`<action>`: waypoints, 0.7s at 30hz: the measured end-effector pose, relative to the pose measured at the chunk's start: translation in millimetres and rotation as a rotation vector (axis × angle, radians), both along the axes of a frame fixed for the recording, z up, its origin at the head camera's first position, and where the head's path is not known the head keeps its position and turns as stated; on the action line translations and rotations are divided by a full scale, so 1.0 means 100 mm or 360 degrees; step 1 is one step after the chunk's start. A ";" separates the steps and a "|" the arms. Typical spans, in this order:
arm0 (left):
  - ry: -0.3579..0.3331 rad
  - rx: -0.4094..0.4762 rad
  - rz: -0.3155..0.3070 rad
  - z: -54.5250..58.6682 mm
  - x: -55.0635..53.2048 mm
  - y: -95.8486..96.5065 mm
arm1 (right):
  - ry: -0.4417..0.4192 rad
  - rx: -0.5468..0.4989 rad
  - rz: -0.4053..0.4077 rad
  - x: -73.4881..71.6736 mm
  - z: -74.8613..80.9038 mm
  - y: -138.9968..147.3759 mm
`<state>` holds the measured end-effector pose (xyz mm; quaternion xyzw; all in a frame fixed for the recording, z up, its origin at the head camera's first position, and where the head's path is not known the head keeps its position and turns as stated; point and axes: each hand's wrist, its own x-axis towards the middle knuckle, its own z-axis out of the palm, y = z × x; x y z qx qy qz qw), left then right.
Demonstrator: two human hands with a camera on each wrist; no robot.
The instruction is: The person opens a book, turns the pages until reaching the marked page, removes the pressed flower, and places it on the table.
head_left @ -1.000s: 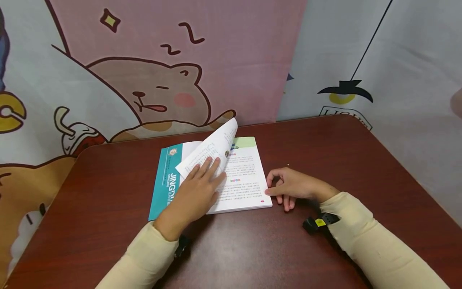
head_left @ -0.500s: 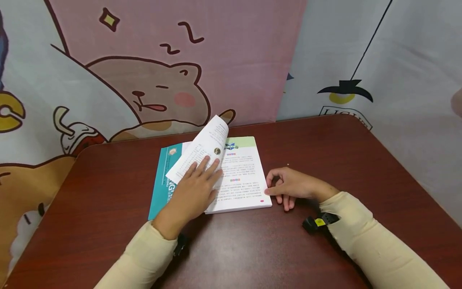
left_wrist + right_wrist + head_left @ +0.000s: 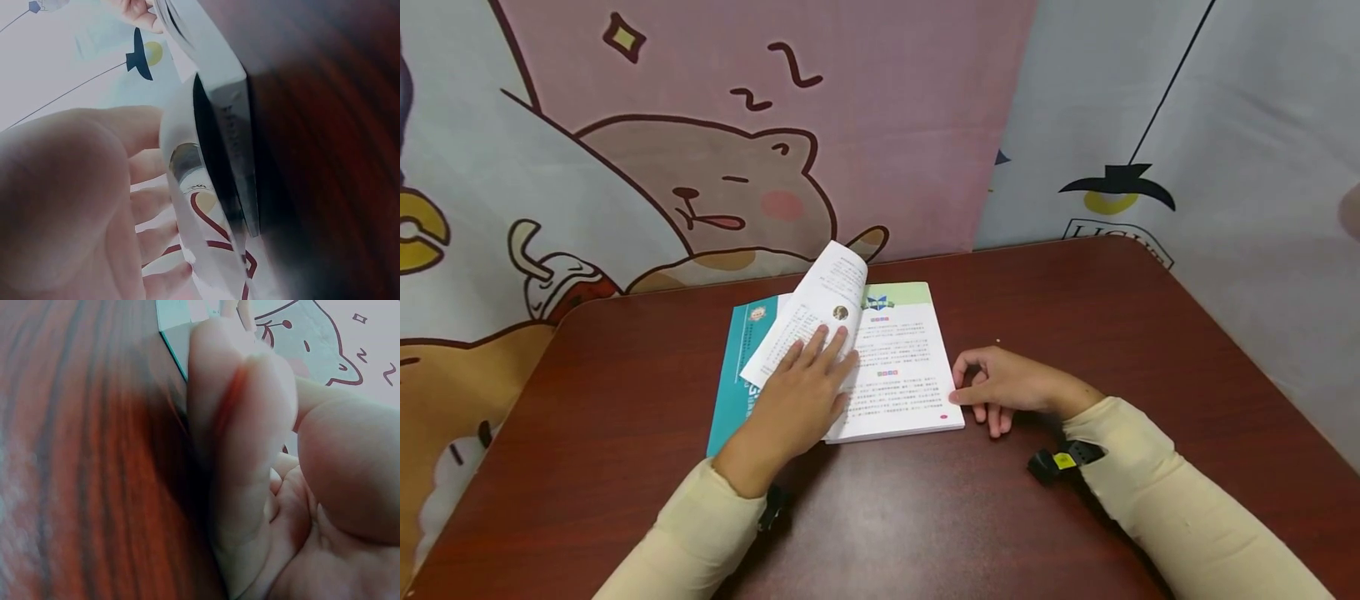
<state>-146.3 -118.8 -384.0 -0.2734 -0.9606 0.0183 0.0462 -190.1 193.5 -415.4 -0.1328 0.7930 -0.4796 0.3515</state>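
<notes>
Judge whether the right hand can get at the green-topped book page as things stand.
Likely yes: the right hand is at the right edge of the green-topped book page, and the left hand blocks only the opposite side.

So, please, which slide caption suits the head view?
Open book: left hand on a half-turned page, right hand at the edge.

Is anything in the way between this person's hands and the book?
Nothing visible is: the left hand rests on the lifted page, and the right hand is at the right edge of the book.
</notes>
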 end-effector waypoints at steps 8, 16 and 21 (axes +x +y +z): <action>0.0055 -0.0028 0.0009 0.00 0.00 0.00 | -0.0003 0.0010 -0.0001 0.00 0.01 0.00; 0.0080 -0.0066 0.0012 -0.01 0.00 -0.02 | -0.0013 0.0013 -0.0009 0.01 0.02 -0.01; -0.0056 -0.0051 0.0021 -0.02 0.01 -0.03 | -0.0021 0.0019 -0.0012 0.00 0.01 -0.01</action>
